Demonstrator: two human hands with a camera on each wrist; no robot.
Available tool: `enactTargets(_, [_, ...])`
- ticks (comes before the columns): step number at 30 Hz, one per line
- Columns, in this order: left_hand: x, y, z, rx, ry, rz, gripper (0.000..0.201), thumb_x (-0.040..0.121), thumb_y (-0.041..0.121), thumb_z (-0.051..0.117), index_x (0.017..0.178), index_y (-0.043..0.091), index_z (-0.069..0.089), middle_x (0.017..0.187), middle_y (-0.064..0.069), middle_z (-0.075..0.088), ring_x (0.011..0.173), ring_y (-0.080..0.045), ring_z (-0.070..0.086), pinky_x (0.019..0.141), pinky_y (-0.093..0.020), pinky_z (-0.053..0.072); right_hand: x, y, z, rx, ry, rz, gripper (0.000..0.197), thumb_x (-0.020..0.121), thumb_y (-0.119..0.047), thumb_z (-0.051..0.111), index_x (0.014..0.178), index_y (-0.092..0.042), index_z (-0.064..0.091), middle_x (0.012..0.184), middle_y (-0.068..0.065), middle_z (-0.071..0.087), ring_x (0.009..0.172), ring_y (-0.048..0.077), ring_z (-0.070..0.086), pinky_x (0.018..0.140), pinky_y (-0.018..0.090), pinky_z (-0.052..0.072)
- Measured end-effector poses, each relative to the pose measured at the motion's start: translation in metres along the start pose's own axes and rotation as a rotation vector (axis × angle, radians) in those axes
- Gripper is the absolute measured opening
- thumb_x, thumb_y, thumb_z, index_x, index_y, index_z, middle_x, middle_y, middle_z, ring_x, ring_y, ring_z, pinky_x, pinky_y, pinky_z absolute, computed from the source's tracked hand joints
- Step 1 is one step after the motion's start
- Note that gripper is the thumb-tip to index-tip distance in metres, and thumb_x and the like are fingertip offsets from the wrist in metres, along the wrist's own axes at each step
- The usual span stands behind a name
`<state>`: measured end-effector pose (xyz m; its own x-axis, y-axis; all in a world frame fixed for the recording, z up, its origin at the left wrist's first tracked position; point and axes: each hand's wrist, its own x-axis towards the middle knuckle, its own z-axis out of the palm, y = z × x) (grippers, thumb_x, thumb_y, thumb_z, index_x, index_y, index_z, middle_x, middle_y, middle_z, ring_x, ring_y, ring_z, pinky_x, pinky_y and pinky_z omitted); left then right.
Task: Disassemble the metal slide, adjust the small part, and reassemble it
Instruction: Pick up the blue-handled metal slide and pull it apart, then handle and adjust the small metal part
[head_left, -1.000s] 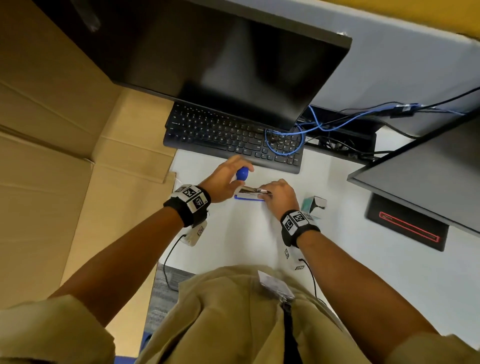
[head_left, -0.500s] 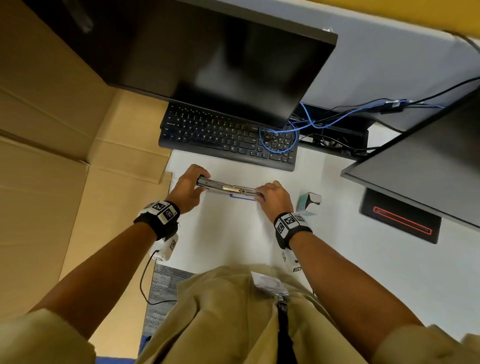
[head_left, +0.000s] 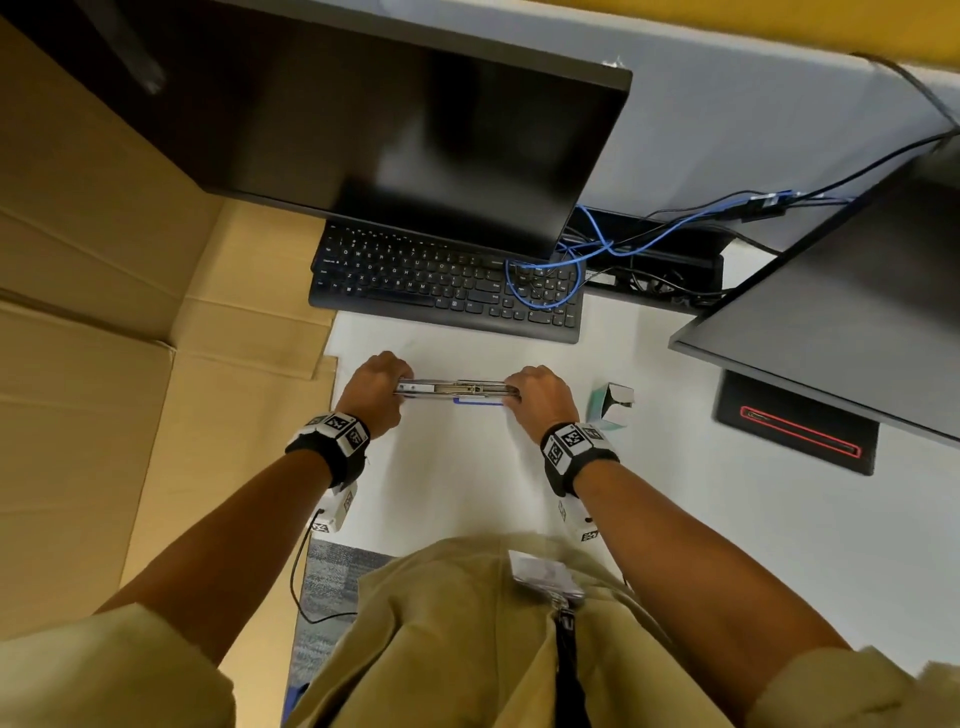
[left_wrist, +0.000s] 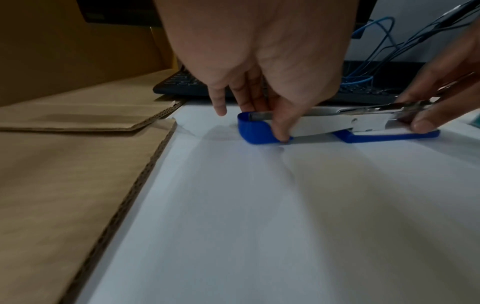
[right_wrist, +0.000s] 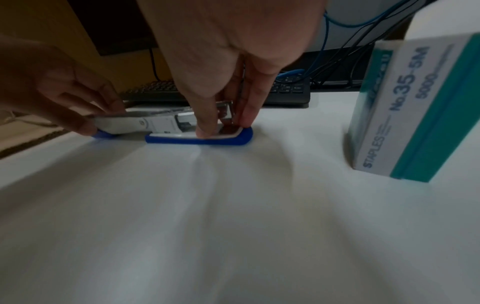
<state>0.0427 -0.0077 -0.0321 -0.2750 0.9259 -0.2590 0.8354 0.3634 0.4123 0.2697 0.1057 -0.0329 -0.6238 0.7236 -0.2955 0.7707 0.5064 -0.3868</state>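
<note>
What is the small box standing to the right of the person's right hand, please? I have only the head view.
Observer: It is a box of staples. The right wrist view shows "STAPLES" and "No.35" printed on it.
Operator: Thank you. What exactly does the left hand grip?
Observer: The left hand pinches the blue cap at one end of an opened stapler.
Operator: And the right hand?
Observer: The right hand pinches the stapler's other end, with its fingertips down on the white-topped blue base, which lies flat on the table.
</note>
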Motion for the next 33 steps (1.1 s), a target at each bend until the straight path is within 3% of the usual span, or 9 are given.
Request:
enactTargets(5, [0.01, 0.03, 0.009, 0.024, -0.066, 0.168, 0.046, 0.071, 0.016, 0.076, 0.114, 0.012, 0.06, 0.118, -0.008, 0.058, 0.106, -0.028, 0.055, 0.093, -0.044, 0.051, -0.014, 0.006, -0.021, 0.08, 0.035, 0.014, 0.023, 0.083, -0.021, 0.07, 0.101, -0.008, 0.066, 0.098, 0.011, 0.068, 0.096, 0.029, 0.06, 0.078, 0.038, 0.053])
enactTargets(7, [0.019, 0.06, 0.013, 0.003, -0.059, 0.269, 0.044, 0.073, 0.017, 0.072, 0.115, 0.011, 0.06, 0.123, -0.009, 0.057, 0.113, -0.029, 0.052, 0.101, -0.043, 0.045, -0.023, 0.014, -0.036, 0.103, 0.077, 0.032, 0.031, 0.084, -0.022, 0.071, 0.109, -0.006, 0.065, 0.111, 0.012, 0.068, 0.107, 0.029, 0.059, 0.088, 0.041, 0.052])
enactTargets(9, [0.027, 0.097, 0.016, -0.035, -0.049, 0.357, 0.04, 0.077, 0.015, 0.066, 0.116, 0.011, 0.06, 0.126, -0.008, 0.056, 0.117, -0.028, 0.05, 0.105, -0.036, 0.039, -0.034, 0.028, -0.05, 0.101, 0.132, 0.061, 0.033, 0.086, -0.024, 0.068, 0.115, -0.008, 0.065, 0.122, 0.009, 0.065, 0.116, 0.026, 0.056, 0.095, 0.038, 0.048])
enactTargets(14, [0.04, 0.173, 0.032, -0.153, -0.132, 0.491, 0.027, 0.085, 0.014, 0.062, 0.111, 0.012, 0.062, 0.132, -0.005, 0.051, 0.126, -0.024, 0.045, 0.103, -0.036, 0.042, -0.064, 0.061, -0.074, 0.147, 0.295, 0.212, 0.021, 0.087, -0.026, 0.066, 0.101, -0.01, 0.069, 0.112, 0.006, 0.067, 0.102, 0.027, 0.06, 0.083, 0.036, 0.05])
enactTargets(17, [0.046, 0.193, 0.042, -0.226, -0.175, 0.511, 0.016, 0.084, 0.011, 0.062, 0.098, 0.013, 0.069, 0.131, -0.007, 0.051, 0.125, -0.024, 0.047, 0.102, -0.039, 0.044, -0.074, 0.072, -0.075, 0.179, 0.305, 0.289, 0.011, 0.086, -0.022, 0.068, 0.085, -0.011, 0.069, 0.104, 0.007, 0.068, 0.09, 0.028, 0.063, 0.075, 0.034, 0.052])
enactTargets(21, [0.049, 0.205, 0.053, -0.246, -0.265, 0.485, 0.014, 0.084, 0.012, 0.063, 0.091, 0.017, 0.074, 0.133, -0.003, 0.05, 0.124, -0.019, 0.048, 0.101, -0.042, 0.046, -0.078, 0.083, -0.069, 0.245, 0.304, 0.352, 0.005, 0.082, -0.016, 0.07, 0.084, -0.012, 0.068, 0.107, 0.007, 0.069, 0.091, 0.027, 0.065, 0.078, 0.033, 0.051])
enactTargets(28, [0.048, 0.207, 0.059, -0.23, -0.275, 0.403, 0.024, 0.09, 0.016, 0.057, 0.105, 0.023, 0.074, 0.139, 0.005, 0.05, 0.133, -0.014, 0.04, 0.111, -0.032, 0.032, -0.078, 0.091, -0.057, 0.365, 0.322, 0.375, 0.016, 0.083, -0.017, 0.071, 0.098, -0.011, 0.071, 0.109, 0.008, 0.069, 0.092, 0.025, 0.066, 0.083, 0.041, 0.058])
enactTargets(33, [0.049, 0.21, 0.061, -0.198, -0.252, 0.403, 0.027, 0.091, 0.016, 0.056, 0.111, 0.023, 0.072, 0.137, 0.005, 0.054, 0.131, -0.014, 0.043, 0.111, -0.033, 0.035, -0.084, 0.095, -0.051, 0.423, 0.336, 0.371, 0.022, 0.084, -0.02, 0.072, 0.104, -0.011, 0.07, 0.11, 0.008, 0.069, 0.095, 0.024, 0.067, 0.085, 0.041, 0.059])
